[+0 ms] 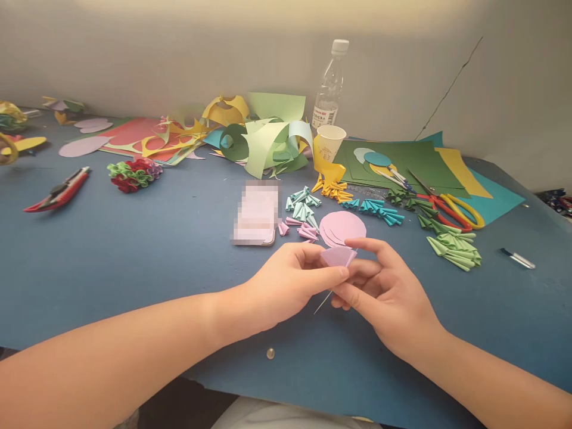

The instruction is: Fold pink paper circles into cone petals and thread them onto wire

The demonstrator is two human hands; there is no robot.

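Observation:
My left hand (295, 283) pinches a folded pink paper piece (338, 257) between thumb and fingers. Close against it on the right, my right hand (379, 286) has its thumb and fingers closed around the paper's lower right side. A thin metal needle (322, 302) sticks out down-left below the fingers, and its other end shows by the right index finger. Just behind the hands lies a stack of pink paper circles (344, 226). Small pink cones (307, 231) sit left of the stack, beside light blue cones (304, 205).
A phone (257, 214) lies left of the cones. Behind stand a bottle (328, 89) and paper cup (329, 143). Scissors (447, 208), green cones (456, 250) and paper sheets (473, 179) are at right. A red cutter (60, 192) and paper flower cluster (133, 174) lie left.

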